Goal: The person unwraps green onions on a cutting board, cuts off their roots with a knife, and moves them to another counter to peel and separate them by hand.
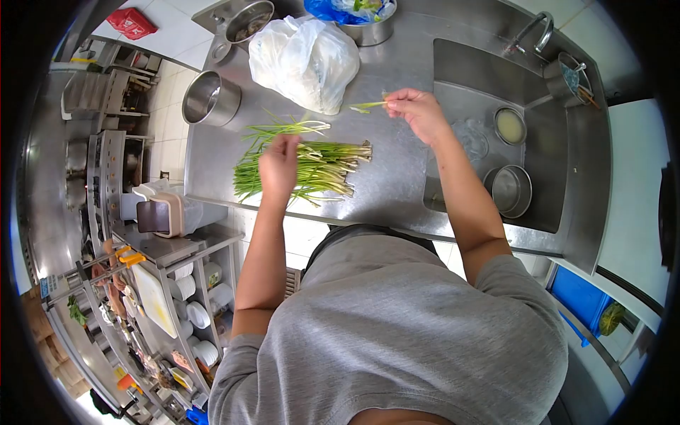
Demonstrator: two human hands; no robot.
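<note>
A pile of green stalks with pale root ends lies on the steel counter, its green ends to the left. Over the upper left part of the pile is my left hand, its fingers closed and slightly blurred; what they hold, if anything, I cannot make out. Up and to the right, away from the pile, my right hand pinches a thin green and yellowish stalk piece that points left. Just beyond the pile stands a white plastic bag.
A steel pot stands at the counter's left edge. Another pot with a blue bag is at the back. The sink on the right holds two metal bowls under a faucet. A shelf with dishes is lower left.
</note>
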